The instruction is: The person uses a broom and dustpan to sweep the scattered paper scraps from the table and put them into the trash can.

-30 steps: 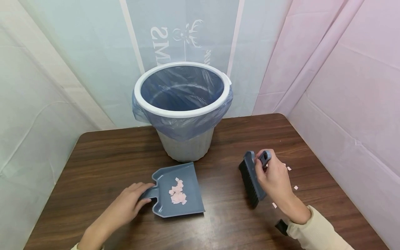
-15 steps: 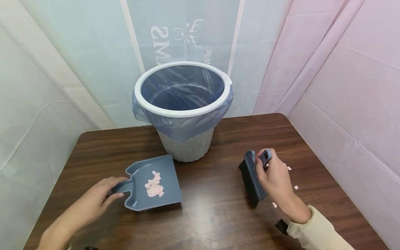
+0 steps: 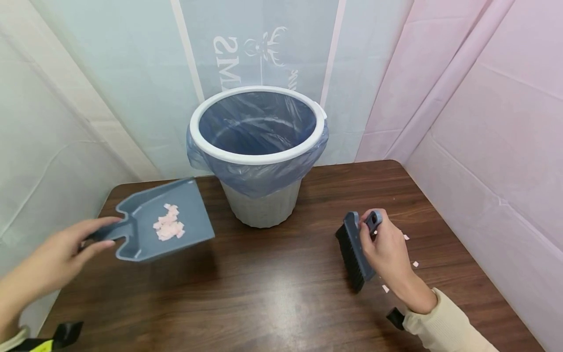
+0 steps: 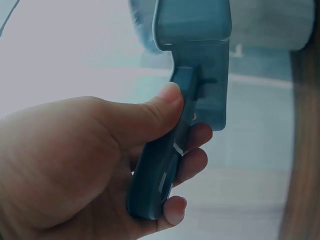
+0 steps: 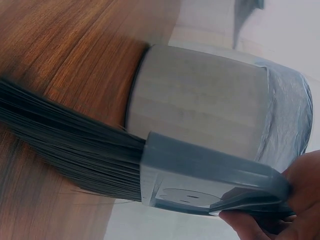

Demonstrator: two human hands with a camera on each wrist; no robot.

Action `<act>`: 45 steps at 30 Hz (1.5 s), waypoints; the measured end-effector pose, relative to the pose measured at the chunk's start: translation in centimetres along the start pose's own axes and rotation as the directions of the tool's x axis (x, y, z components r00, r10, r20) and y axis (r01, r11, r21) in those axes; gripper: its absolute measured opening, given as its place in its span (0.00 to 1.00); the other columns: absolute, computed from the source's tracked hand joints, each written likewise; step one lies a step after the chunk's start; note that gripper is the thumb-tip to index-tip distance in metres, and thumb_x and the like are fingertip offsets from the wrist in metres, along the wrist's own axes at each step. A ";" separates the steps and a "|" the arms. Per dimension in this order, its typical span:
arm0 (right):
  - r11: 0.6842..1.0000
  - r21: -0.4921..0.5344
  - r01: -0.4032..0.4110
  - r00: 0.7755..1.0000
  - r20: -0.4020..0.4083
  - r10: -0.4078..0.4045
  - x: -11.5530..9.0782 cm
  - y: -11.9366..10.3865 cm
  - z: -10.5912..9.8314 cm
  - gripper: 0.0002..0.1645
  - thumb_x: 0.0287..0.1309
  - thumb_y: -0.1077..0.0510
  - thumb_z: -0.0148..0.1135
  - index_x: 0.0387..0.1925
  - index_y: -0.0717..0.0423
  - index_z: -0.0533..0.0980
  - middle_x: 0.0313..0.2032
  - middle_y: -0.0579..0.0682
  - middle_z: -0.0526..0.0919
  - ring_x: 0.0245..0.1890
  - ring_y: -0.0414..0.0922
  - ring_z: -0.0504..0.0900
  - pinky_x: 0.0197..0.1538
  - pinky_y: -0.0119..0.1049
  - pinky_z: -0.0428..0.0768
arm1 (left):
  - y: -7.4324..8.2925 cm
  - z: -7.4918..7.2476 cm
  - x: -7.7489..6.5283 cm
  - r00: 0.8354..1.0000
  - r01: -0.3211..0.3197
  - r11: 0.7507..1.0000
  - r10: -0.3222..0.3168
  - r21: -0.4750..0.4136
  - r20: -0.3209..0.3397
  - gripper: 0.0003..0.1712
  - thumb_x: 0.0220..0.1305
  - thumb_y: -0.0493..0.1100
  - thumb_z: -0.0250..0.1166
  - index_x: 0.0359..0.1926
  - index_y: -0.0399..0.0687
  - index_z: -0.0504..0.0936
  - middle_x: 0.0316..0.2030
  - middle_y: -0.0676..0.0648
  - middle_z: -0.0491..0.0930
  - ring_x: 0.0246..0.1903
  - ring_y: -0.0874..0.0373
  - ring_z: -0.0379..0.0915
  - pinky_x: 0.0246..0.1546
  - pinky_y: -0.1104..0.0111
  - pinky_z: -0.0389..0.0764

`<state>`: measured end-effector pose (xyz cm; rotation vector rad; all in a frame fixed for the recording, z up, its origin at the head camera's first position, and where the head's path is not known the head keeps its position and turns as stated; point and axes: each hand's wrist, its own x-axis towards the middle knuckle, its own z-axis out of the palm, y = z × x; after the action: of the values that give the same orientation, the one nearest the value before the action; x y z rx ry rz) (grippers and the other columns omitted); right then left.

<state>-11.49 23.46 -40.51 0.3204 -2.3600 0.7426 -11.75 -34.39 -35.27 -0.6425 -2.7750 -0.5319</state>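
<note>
My left hand (image 3: 66, 252) grips the handle of a blue-grey dustpan (image 3: 145, 239), which is lifted above the table at the left. Pink paper scraps (image 3: 169, 225) lie in a small heap on the pan. In the left wrist view, thumb and fingers wrap round the dustpan handle (image 4: 162, 160). On the right side, my right hand (image 3: 389, 252) holds a blue-grey hand brush (image 3: 358, 247) by its handle, black bristles (image 5: 75, 145) down near the tabletop. A few more pale scraps (image 3: 416, 264) lie on the wood beside and behind that hand.
A white-rimmed bin (image 3: 259, 208) lined with a translucent blue bag (image 3: 264, 178) stands at the table's back middle, its mouth facing up. Pale fabric walls (image 3: 492, 161) enclose the dark wooden table (image 3: 259, 288) at the back and both sides.
The left hand has moved left and away from me, raising the dustpan off the table with the scraps still on it. My right hand and the brush have stayed in place.
</note>
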 end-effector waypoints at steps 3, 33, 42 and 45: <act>1.000 -0.001 0.005 1.000 -0.001 -0.005 0.1 0.0 0.0 0.15 0.56 0.76 0.66 0.42 0.65 0.72 0.27 0.54 0.82 0.17 0.36 0.70 0.19 0.22 0.68 | -0.3 -1.8 0.7 0.998 0.064 0.996 -0.066 0.059 0.019 0.22 0.65 0.35 0.69 0.57 0.29 0.77 0.49 0.23 0.78 0.39 0.49 0.83 0.27 0.69 0.82; 1.000 -0.010 -0.009 1.000 0.003 0.009 0.2 -0.2 -0.1 0.14 0.56 0.75 0.66 0.41 0.65 0.72 0.28 0.55 0.83 0.17 0.36 0.70 0.19 0.23 0.68 | -3.2 -13.6 13.5 0.991 0.098 0.992 -0.090 0.081 -0.098 0.28 0.74 0.38 0.62 0.68 0.26 0.69 0.48 0.19 0.75 0.29 0.90 0.59 0.26 0.91 0.63; 1.000 -0.014 -0.004 1.000 -0.002 0.004 0.2 -0.3 -0.1 0.14 0.56 0.75 0.66 0.41 0.65 0.72 0.29 0.55 0.82 0.18 0.36 0.71 0.20 0.22 0.69 | 4.4 -14.3 19.3 0.999 0.005 0.956 -0.017 0.294 0.036 0.26 0.78 0.41 0.57 0.68 0.29 0.68 0.45 0.26 0.75 0.31 0.44 0.66 0.32 0.55 0.67; 1.000 -0.013 -0.001 1.000 0.000 0.001 0.2 -0.4 -0.1 0.14 0.57 0.75 0.66 0.41 0.65 0.72 0.29 0.56 0.82 0.18 0.36 0.71 0.20 0.22 0.69 | 6.4 -13.8 20.9 0.998 -0.029 0.959 0.014 0.283 0.054 0.25 0.77 0.39 0.57 0.68 0.29 0.68 0.51 0.24 0.74 0.39 0.35 0.68 0.41 0.42 0.70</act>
<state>-11.42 23.18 -40.15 0.3139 -2.3645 0.7276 -24.94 -26.76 -14.42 -0.6257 -2.8106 -0.1078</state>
